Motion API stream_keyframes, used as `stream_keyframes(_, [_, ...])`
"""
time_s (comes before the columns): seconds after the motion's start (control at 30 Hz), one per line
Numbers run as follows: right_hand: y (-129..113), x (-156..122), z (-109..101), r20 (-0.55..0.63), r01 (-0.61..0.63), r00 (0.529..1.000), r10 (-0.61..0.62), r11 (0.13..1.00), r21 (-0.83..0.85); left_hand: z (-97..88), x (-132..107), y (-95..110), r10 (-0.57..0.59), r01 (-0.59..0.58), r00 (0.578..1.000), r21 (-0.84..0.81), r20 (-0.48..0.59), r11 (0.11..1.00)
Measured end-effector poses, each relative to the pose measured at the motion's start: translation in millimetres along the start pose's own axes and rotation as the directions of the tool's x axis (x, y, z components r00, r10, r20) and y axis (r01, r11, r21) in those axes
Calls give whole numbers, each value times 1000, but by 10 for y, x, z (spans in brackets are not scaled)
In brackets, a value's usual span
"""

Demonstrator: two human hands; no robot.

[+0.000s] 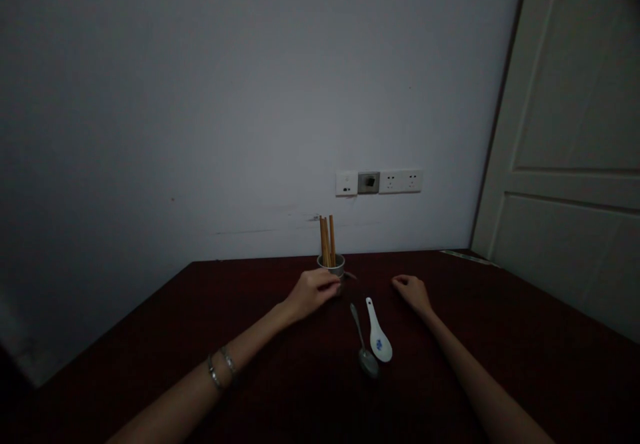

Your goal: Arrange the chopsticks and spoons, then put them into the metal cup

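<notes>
Cup [341, 271] of chopsticks [327, 244], upright near the table's [270, 391] back edge. Left hand [313, 292] at its near side, fingers curled, grip indeterminable; right hand [413, 292] apart, fingers gathered. Step: apparently handling the cup; requires steady hold.

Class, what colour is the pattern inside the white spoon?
Blue, on the white spoon, seen in the head view.

Dim, bluish-grey exposure, wall [280, 111] palest near mid-frame, corners darker, tabletop [285, 391] near-black toward bottom, fine detail soft, wide-angle stretch at edges
</notes>
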State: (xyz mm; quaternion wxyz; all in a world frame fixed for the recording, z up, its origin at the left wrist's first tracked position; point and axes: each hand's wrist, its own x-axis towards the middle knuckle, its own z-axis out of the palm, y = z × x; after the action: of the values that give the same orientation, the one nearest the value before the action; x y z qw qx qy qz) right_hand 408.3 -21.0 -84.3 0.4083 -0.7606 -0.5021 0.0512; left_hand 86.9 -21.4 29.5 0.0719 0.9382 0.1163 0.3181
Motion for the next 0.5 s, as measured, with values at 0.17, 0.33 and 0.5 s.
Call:
stream_keyframes(0.17, [24, 14, 9, 1, -1, 1000, 1, 1000, 0, -103, 289, -37, -395, 344, 903, -266, -168, 901])
stream_keyframes(0.33, [15, 5, 3, 8, 8, 1000, -9, 999, 34, -164, 451, -77, -548, 474, 836, -469, -25, 745])
stream_keyframes(0.5, [8, 2, -7, 9, 23, 1000, -23, 998, 58, -121, 453, -145, -582, 523, 810, -527, 65, 670])
